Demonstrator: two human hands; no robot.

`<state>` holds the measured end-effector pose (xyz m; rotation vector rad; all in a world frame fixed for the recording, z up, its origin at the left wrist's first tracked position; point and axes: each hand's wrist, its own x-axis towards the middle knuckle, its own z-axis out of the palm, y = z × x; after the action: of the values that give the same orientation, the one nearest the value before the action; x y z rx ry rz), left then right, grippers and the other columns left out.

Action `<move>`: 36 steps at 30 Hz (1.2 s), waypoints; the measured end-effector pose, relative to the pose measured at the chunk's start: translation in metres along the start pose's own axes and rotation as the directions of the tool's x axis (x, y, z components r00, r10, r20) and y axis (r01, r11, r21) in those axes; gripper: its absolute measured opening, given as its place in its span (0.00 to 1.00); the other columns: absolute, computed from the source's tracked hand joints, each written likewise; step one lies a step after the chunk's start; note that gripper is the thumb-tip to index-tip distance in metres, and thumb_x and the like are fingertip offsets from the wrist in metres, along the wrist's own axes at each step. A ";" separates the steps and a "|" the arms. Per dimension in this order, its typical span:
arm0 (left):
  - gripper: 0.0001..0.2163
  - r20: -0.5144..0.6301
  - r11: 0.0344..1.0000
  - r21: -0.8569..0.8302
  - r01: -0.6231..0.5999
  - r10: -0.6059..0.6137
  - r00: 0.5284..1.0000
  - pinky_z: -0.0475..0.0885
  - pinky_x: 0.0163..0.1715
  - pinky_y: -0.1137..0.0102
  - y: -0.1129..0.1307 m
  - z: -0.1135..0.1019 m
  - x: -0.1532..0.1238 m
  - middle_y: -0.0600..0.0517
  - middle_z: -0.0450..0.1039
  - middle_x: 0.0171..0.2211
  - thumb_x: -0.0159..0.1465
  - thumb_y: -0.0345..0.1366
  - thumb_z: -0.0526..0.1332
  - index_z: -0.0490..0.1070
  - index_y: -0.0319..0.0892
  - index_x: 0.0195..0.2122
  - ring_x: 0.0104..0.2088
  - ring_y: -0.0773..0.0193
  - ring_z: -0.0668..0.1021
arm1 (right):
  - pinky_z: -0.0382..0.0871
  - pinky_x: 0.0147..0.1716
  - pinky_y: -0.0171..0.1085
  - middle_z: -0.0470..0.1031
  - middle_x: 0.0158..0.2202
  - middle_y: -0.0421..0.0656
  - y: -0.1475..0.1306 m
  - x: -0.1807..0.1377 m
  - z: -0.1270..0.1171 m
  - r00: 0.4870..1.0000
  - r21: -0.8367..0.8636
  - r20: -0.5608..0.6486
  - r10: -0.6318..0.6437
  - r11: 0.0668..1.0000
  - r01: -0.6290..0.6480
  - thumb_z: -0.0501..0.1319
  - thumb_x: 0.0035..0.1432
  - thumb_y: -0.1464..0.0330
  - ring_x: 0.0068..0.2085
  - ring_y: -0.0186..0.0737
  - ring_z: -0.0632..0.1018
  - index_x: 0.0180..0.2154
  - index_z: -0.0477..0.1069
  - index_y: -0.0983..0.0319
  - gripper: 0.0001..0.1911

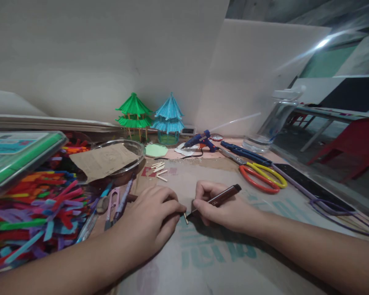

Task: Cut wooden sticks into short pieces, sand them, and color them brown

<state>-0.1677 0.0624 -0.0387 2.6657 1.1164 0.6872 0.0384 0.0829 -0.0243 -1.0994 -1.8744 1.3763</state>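
Note:
My right hand [215, 205] is closed around a dark brown marker [224, 196], its black end pointing up to the right. The marker's tip meets or nearly meets a short wooden stick [186, 218]. That stick is pinched in the fingertips of my left hand [158, 209], which rests on the cardboard sheet [215, 266]. Under the left hand pokes out a dark brown piece [131, 198], perhaps the marker's cap. Just beyond my hands lie several short pale sticks [160, 169] on the cardboard.
At the back stand a green pavilion model [134, 112] and a blue one [169, 116]. A blue glue gun [203, 141], scissors [260, 177], a phone [313, 186] and a clear bottle [269, 123] are to the right. Colourful fuzzy strips [39, 221] heap up on the left.

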 end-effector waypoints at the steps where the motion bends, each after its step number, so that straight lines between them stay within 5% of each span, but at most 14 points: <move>1: 0.10 0.006 1.000 0.002 0.002 -0.002 1.000 0.69 0.43 0.61 0.000 0.000 0.000 0.49 0.71 0.39 0.65 0.30 0.54 0.75 0.45 0.42 0.42 0.57 0.73 | 0.55 0.17 0.27 0.66 0.15 0.32 0.000 0.000 0.000 1.000 0.003 -0.008 -0.003 1.000 0.003 0.60 0.50 0.63 0.17 0.27 0.63 0.25 0.58 0.59 0.11; 25: 0.09 0.031 0.998 -0.026 0.062 -0.061 0.998 0.69 0.45 0.59 0.006 -0.003 -0.002 0.48 0.72 0.40 0.65 0.30 0.55 0.73 0.45 0.41 0.43 0.56 0.74 | 0.53 0.17 0.27 0.65 0.15 0.33 0.001 0.000 0.005 1.000 -0.014 -0.010 -0.005 1.000 0.005 0.60 0.50 0.61 0.17 0.27 0.64 0.24 0.58 0.59 0.13; 30: 0.14 -0.046 0.994 0.006 0.113 -0.113 0.993 0.69 0.47 0.56 0.008 -0.002 -0.002 0.46 0.72 0.44 0.60 0.35 0.63 0.69 0.42 0.47 0.47 0.52 0.72 | 0.54 0.17 0.27 0.65 0.16 0.33 0.000 0.000 0.004 1.000 -0.002 0.005 -0.010 1.000 0.010 0.61 0.51 0.60 0.17 0.28 0.64 0.25 0.59 0.59 0.13; 36: 0.10 -0.035 0.986 0.054 0.159 -0.157 0.987 0.69 0.44 0.59 0.012 0.003 0.004 0.49 0.70 0.40 0.56 0.38 0.66 0.68 0.42 0.35 0.44 0.53 0.72 | 0.56 0.18 0.27 0.66 0.16 0.33 0.003 0.001 0.002 1.000 0.001 0.014 -0.016 1.000 0.016 0.61 0.52 0.61 0.18 0.28 0.65 0.26 0.59 0.59 0.13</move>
<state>-0.1569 0.0569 -0.0360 2.5839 1.3578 0.6782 0.0368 0.0830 -0.0275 -1.0750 -1.8885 1.3786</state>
